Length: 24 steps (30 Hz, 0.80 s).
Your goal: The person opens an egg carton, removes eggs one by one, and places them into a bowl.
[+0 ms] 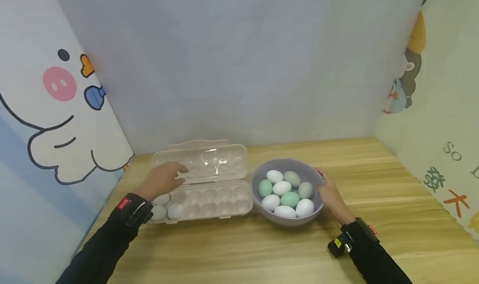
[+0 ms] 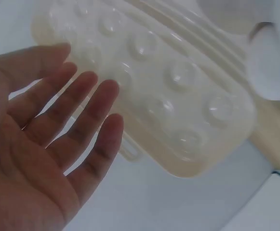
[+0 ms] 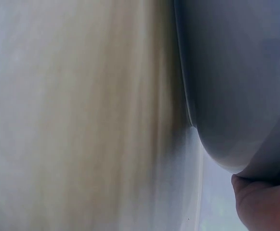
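Observation:
A clear plastic egg carton (image 1: 232,216) lies with its lid (image 1: 239,171) folded back. White eggs (image 1: 175,211) sit in cups at its left end, partly hidden by the left wrist. Over these cups and the lid hovers my left hand (image 1: 161,180), fingers spread and nothing in them; the left wrist view shows the bare palm beside the lid. To the right stands a grey-purple bowl (image 1: 267,166) of several white, pale green and greyish eggs (image 1: 282,188). My right hand (image 1: 331,194) grips the bowl's right rim, and a bit of it shows against the bowl's wall (image 3: 246,96).
Everything stands on a wood-grain table (image 1: 232,255). A plain pale wall (image 1: 239,67) rises behind it. Printed panels flank both sides, with a cartoon figure (image 1: 60,84) on the left one. A small black camera (image 1: 337,245) is strapped under the right wrist.

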### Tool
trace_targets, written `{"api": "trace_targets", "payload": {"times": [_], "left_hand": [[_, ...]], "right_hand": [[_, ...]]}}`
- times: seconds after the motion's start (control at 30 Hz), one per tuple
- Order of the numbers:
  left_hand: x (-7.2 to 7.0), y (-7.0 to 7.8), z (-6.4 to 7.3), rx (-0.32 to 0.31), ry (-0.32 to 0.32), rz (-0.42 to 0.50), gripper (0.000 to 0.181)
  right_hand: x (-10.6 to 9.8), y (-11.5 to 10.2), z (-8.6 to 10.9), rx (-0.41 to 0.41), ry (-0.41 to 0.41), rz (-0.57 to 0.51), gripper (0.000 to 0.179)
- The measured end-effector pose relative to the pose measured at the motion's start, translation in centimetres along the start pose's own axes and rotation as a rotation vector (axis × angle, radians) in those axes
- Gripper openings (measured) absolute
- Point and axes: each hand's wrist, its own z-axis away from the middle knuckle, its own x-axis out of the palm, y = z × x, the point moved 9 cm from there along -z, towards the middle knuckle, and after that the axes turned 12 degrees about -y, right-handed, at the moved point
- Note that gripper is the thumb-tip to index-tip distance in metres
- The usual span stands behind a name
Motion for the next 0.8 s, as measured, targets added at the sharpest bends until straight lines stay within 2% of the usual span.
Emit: {"api": "trace_targets", "payload": {"times": [0.1,0.23,0.3,0.37,0.43,0.6,0.73,0.8], "left_hand": [[1.4,-1.5,1.1,-0.027,-0.098,0.093,0.028],[3.9,-2.5,2.0,-0.035,-0.255,0.179,0.033],[5.2,-2.9,2.4,-0.058,-0.327,0.198,0.037],[6.2,-3.2,2.3,-0.077,-0.362,0.201,0.038],[6.8,-3.3,2.3,-0.071,-0.37,0.197,0.036],[7.3,-3.2,2.0,-0.001,-0.328,0.181,0.03],[7.6,-3.5,2.0,-0.009,-0.338,0.176,0.027],[7.7,-3.7,1.9,-0.028,-0.34,0.168,0.025]], "right_hand": [[-0.1,0.1,0.1,0.001,-0.007,-0.005,0.065],[-0.1,0.3,-0.1,-0.006,-0.002,0.006,0.065],[0.0,0.5,-0.1,-0.013,0.003,0.002,0.065],[-0.3,0.9,-0.3,-0.028,0.01,0.022,0.066],[-0.5,1.5,-0.5,-0.037,0.018,0.024,0.066],[-0.8,2.7,-1.1,-0.05,0.02,0.001,0.066],[-0.9,3.1,-1.4,-0.046,0.029,0.024,0.066],[-0.6,2.4,-1.0,-0.04,0.028,0.015,0.066]]}}
